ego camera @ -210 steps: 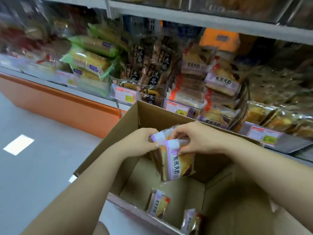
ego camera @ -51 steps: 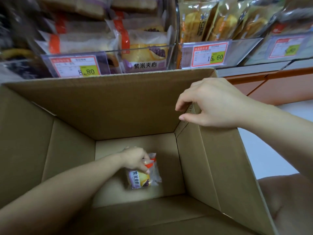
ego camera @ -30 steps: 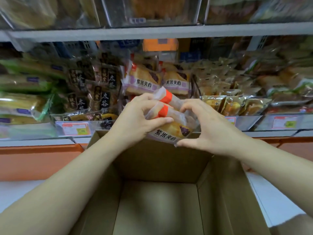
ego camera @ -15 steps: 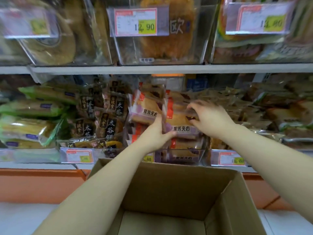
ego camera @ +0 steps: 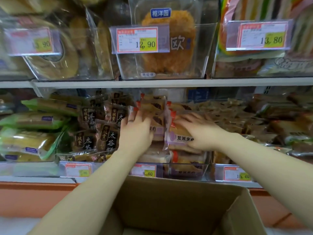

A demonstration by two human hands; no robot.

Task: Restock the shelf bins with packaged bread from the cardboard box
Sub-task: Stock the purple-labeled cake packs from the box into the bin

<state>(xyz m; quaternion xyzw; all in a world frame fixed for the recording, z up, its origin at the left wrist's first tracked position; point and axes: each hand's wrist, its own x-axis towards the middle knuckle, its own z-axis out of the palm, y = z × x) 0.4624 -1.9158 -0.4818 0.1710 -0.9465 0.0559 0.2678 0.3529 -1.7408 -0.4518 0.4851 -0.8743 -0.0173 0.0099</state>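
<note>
Bread packs lie crosswise in the bin, dead ahead; my left hand and right hand press flat on them, gripping nothing, equally near.

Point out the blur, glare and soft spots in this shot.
Head view: the right hand smears with motion, the left hand less so; the middle price tag reads sharply; the left price tag at the view's edge is soft and washed out; lighting is flat, shadows faint.

Middle tag 12.90, right tag 13.80, lower tag 8.80, packet 紫米
</note>
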